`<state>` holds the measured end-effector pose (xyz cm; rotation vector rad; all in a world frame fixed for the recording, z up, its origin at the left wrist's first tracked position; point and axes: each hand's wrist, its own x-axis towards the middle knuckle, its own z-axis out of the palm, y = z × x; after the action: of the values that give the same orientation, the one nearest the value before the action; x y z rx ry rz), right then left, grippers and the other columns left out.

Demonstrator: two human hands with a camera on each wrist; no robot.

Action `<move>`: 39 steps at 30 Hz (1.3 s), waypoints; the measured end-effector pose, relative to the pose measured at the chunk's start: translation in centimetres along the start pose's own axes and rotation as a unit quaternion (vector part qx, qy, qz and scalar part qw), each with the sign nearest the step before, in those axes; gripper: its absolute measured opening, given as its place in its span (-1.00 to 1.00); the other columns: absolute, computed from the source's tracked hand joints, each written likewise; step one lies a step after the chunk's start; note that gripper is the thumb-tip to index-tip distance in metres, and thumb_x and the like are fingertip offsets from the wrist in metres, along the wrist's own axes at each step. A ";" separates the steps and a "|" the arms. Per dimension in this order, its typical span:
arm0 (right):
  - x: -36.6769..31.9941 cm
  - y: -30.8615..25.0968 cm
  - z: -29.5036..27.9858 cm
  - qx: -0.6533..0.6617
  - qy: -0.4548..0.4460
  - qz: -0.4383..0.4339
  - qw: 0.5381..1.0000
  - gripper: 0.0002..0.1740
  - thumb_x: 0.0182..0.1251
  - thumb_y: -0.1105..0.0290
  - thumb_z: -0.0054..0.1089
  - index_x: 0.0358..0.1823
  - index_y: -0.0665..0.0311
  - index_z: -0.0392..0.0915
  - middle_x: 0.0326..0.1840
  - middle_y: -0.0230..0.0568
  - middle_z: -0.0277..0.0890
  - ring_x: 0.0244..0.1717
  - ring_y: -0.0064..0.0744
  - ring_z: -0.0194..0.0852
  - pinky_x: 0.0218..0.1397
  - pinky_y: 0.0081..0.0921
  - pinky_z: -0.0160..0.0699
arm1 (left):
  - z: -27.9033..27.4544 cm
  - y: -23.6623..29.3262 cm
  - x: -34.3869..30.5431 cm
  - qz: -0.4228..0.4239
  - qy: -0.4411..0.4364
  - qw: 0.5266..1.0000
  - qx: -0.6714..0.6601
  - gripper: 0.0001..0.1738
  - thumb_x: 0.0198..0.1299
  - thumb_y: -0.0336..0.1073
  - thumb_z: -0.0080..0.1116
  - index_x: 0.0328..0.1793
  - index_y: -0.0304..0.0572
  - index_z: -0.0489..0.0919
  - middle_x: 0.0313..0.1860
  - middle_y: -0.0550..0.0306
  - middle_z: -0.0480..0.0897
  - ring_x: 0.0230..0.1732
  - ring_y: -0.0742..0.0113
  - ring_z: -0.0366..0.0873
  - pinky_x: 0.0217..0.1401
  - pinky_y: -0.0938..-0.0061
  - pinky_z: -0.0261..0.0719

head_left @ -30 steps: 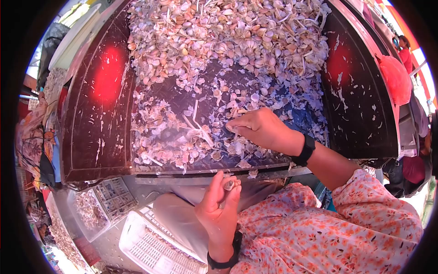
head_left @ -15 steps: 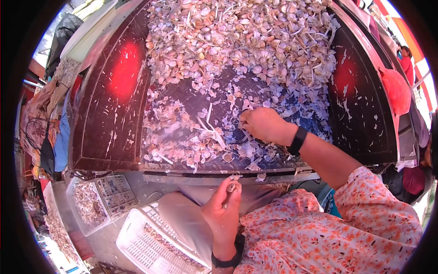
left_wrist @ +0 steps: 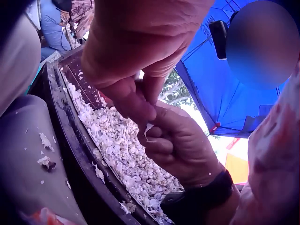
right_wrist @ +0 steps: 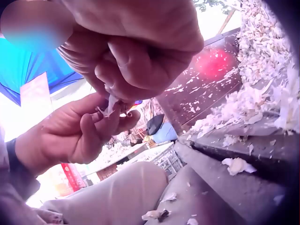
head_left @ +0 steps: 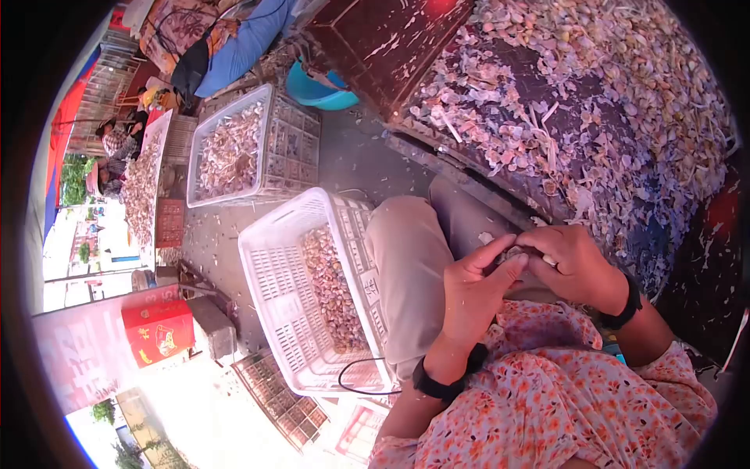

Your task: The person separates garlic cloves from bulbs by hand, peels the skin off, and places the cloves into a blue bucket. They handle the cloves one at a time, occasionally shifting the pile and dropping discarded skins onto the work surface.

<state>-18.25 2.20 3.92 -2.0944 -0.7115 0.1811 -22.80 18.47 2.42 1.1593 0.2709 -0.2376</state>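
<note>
Both hands meet above the lap in the head view. The left hand (head_left: 476, 293) pinches a small garlic piece (head_left: 512, 253) between thumb and fingers. Against it, the right hand (head_left: 574, 266) has its fingers curled, with a pale clove (head_left: 549, 260) showing at its fingertips. In the left wrist view a thin strip of white skin (left_wrist: 148, 131) hangs where the fingertips of the two hands touch. The right wrist view has pale skin (right_wrist: 111, 104) between the hands; the fingers cover most of the piece.
Garlic cloves and loose skins (head_left: 617, 86) cover the dark table at upper right. Left of the knees stands a white basket (head_left: 273, 293) with cloves inside. Behind it are a crate (head_left: 293, 141) of garlic and a teal basin (head_left: 316, 92). Skin scraps lie on the trouser leg (left_wrist: 35, 154).
The head view has swung left, bringing the baskets to the middle. My right hand has left the skins on the table and come back to meet my left hand over the lap.
</note>
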 end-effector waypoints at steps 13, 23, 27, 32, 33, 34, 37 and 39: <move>1.6 -5.4 6.6 0.355 -0.143 0.160 0.910 -0.81 0.26 0.48 0.13 -0.11 0.35 0.56 -0.58 -0.54 0.32 -0.62 -0.82 0.13 -0.56 -0.78 0.12 | -14.0 6.9 -28.3 0.248 0.722 0.615 0.199 -0.79 0.11 -0.31 0.18 -0.19 -0.31 0.62 -0.38 0.06 0.65 -0.43 0.38 0.59 -0.40 0.58 0.49; 0.8 -3.6 9.2 0.387 -0.123 0.266 0.874 -0.76 0.30 0.38 0.09 -0.08 0.38 0.49 -0.57 -0.54 0.23 -0.72 -0.85 0.02 -0.71 -0.81 -0.07 | -16.6 -0.7 -63.2 -0.089 0.878 0.283 0.376 -0.73 0.15 -0.40 0.08 -0.09 -0.49 0.58 -0.35 -0.10 0.65 -0.41 0.23 0.66 -0.42 0.44 0.69; 0.9 -4.8 9.2 0.387 -0.124 0.251 0.878 -0.72 0.29 0.35 0.11 -0.06 0.38 0.47 -0.57 -0.52 0.26 -0.71 -0.85 0.04 -0.71 -0.83 -0.04 | -17.8 -8.8 -73.0 -0.218 0.882 0.255 0.330 -0.82 0.03 -0.46 0.04 -0.47 -0.41 0.63 -0.70 0.02 0.56 -0.68 0.30 0.57 -0.69 0.46 0.54; 0.4 -5.3 9.8 0.405 -0.131 0.246 0.871 -0.73 0.30 0.37 0.09 -0.07 0.39 0.46 -0.56 -0.49 0.28 -0.74 -0.84 0.04 -0.73 -0.83 -0.06 | -18.9 -11.6 -75.4 -0.315 0.853 0.252 0.330 -0.82 -0.04 -0.52 0.02 -0.38 -0.47 0.63 -0.68 -0.05 0.58 -0.76 0.23 0.53 -0.78 0.40 0.49; 0.2 -5.4 10.0 0.411 -0.137 0.249 0.866 -0.74 0.30 0.37 0.09 -0.08 0.40 0.46 -0.56 -0.48 0.29 -0.74 -0.84 0.04 -0.74 -0.83 -0.07 | -19.1 -11.8 -75.6 -0.332 0.845 0.255 0.333 -0.82 -0.07 -0.55 0.00 -0.39 -0.49 0.62 -0.70 -0.06 0.56 -0.77 0.22 0.52 -0.78 0.38 0.48; 0.1 -5.6 10.2 0.408 -0.137 0.247 0.868 -0.74 0.30 0.37 0.09 -0.08 0.40 0.46 -0.56 -0.48 0.29 -0.74 -0.84 0.04 -0.74 -0.83 -0.07 | -19.1 -12.2 -75.6 -0.332 0.846 0.257 0.329 -0.82 -0.07 -0.55 0.00 -0.39 -0.49 0.62 -0.70 -0.06 0.56 -0.77 0.22 0.52 -0.78 0.38 0.48; -0.3 -6.4 10.8 0.415 -0.137 0.252 0.864 -0.75 0.30 0.39 0.08 -0.09 0.41 0.45 -0.57 -0.47 0.29 -0.76 -0.83 0.04 -0.76 -0.83 -0.08 | -18.9 -13.6 -76.2 -0.318 0.870 0.239 0.291 -0.85 -0.08 -0.56 -0.01 -0.45 -0.50 0.59 -0.73 -0.04 0.53 -0.80 0.24 0.46 -0.81 0.38 0.43; -0.5 -7.0 11.1 0.416 -0.140 0.253 0.862 -0.76 0.30 0.40 0.07 -0.09 0.41 0.45 -0.57 -0.48 0.28 -0.75 -0.83 0.05 -0.76 -0.83 -0.08 | -19.2 -15.5 -77.0 -0.331 0.864 0.240 0.293 -0.88 -0.10 -0.57 0.00 -0.49 -0.49 0.57 -0.75 -0.03 0.51 -0.81 0.26 0.45 -0.83 0.40 0.41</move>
<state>-25.85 12.88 2.87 -1.3633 -0.1473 0.9303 -102.05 33.73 7.30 1.4402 3.0028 0.4563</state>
